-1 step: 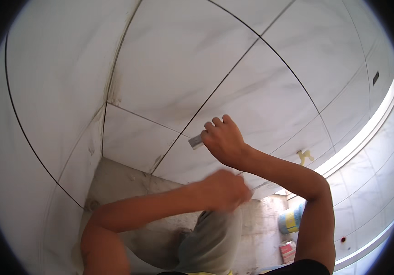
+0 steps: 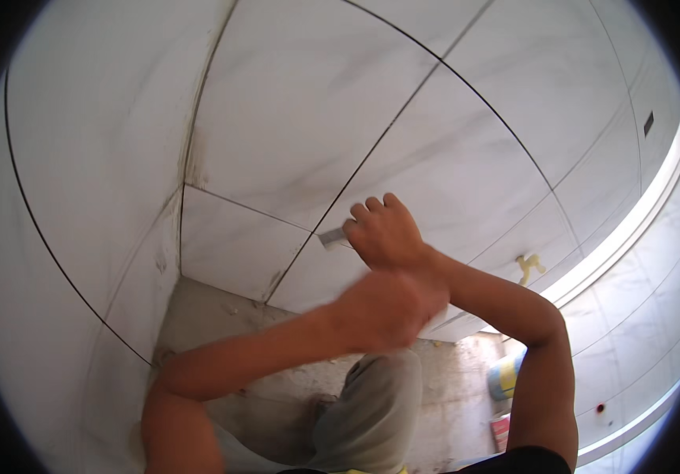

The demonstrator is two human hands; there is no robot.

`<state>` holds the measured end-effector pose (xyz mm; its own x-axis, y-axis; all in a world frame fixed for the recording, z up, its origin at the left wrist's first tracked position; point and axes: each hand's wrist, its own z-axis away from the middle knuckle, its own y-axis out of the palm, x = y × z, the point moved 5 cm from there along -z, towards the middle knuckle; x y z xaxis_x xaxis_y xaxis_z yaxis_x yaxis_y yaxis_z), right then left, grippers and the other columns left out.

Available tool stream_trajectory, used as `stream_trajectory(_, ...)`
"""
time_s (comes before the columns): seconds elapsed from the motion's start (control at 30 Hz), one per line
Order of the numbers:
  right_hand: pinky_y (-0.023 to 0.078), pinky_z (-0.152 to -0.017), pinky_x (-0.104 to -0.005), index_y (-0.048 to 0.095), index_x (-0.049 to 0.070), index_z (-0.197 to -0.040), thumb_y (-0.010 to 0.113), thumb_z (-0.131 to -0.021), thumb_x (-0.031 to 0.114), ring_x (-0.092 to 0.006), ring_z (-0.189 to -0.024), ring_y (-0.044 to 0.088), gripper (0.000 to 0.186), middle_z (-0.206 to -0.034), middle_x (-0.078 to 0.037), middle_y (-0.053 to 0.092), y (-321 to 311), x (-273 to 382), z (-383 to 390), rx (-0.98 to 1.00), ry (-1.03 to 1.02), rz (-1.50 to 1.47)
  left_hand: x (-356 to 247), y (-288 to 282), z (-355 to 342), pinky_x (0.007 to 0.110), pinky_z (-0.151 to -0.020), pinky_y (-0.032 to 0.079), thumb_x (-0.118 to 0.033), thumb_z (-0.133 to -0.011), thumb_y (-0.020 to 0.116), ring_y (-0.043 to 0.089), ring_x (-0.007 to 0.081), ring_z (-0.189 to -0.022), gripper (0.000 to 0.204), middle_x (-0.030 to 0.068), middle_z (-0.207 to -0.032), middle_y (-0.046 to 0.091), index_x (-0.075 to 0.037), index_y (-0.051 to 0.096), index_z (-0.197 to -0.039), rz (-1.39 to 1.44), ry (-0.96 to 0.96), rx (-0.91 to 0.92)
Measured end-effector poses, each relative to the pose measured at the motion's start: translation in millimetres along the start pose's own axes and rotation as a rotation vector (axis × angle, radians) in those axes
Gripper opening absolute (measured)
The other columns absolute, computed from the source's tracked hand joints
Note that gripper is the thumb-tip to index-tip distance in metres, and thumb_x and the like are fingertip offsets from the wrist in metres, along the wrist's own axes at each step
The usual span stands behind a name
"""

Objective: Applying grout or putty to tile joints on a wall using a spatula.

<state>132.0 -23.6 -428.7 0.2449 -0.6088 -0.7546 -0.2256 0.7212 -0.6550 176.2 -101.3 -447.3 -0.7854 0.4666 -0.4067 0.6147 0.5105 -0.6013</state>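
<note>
Nearest, the bare left hand [image 2: 383, 310], motion-blurred, its finger position impossible to tell, has risen and now overlaps the bare right wrist, below and right of a flat grey rectangular blade [image 2: 331, 238]. The bare right hand [image 2: 386, 235], fingers curled, grips that blade, whose free end has shifted left to a dark joint crossing. Behind the blade is a wall of white, grey-veined tiles [image 2: 276, 103]; well to its lower right, a blue-and-yellow cylindrical container [image 2: 506, 376].

Unfinished room: marbled wall tiles [image 2: 284, 118] and rough, stained floor [image 2: 454, 383]
</note>
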Motion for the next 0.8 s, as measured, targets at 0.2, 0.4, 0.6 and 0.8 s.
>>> stream_trajectory(0.2, 0.038, -0.064, -0.0353, 0.064, 0.01, -0.073, 0.067, -0.07, 0.005, -0.0228, -0.076, 0.06, 0.007, -0.078, -0.005, 0.063, -39.0, -17.8, -5.9, -0.405, 0.085, -0.455, 20.9, -105.6, 8.9, 0.044, -0.09, 0.05, -0.024, -0.083, 0.08, 0.058, 0.0325, -0.107, 0.08, 0.0163, -0.121, 0.056, -0.008, 0.039, -0.149, -0.033, -0.295, -0.369)
stream_trajectory(0.4, 0.042, -0.068, -0.0357, 0.065, 0.007, -0.076, 0.073, -0.071, 0.007, -0.0214, -0.077, 0.063, 0.009, -0.082, -0.005, 0.067, -29.8, -14.9, -0.3, -0.503, 0.302, -0.511, 55.1, -93.2, 8.9, 0.042, -0.092, 0.052, -0.019, -0.079, 0.083, 0.062, 0.0334, -0.106, 0.099, 0.0237, -0.128, 0.059, -0.007, 0.022, -0.157, -0.128, -0.483, -0.084)
stream_trajectory(0.6, 0.044, -0.091, -0.0422, 0.053, 0.009, -0.139, 0.072, -0.084, 0.013, -0.0342, -0.112, 0.053, 0.058, -0.133, -0.017, 0.054, -56.5, 23.9, 71.0, -0.97, 0.586, -0.835, 108.7, -137.9, 41.0, 0.031, -0.078, 0.053, -0.013, -0.078, 0.083, 0.067, 0.0166, -0.08, 0.05, 0.0125, -0.096, 0.074, 0.002, 0.063, -0.121, -0.171, -0.6, -0.556)
stream_trajectory(0.8, 0.047, -0.086, -0.0411, 0.061, 0.005, -0.115, 0.064, -0.075, 0.018, -0.0284, -0.093, 0.061, 0.042, -0.091, -0.008, 0.061, -42.9, 146.3, 86.1, -0.5, -0.264, -1.162, 160.8, -99.9, 42.0, 0.026, -0.072, 0.052, -0.013, -0.084, 0.079, 0.064, 0.0083, -0.076, 0.022, 0.002, -0.086, 0.073, 0.003, 0.072, -0.097, -0.168, -0.544, -1.006)
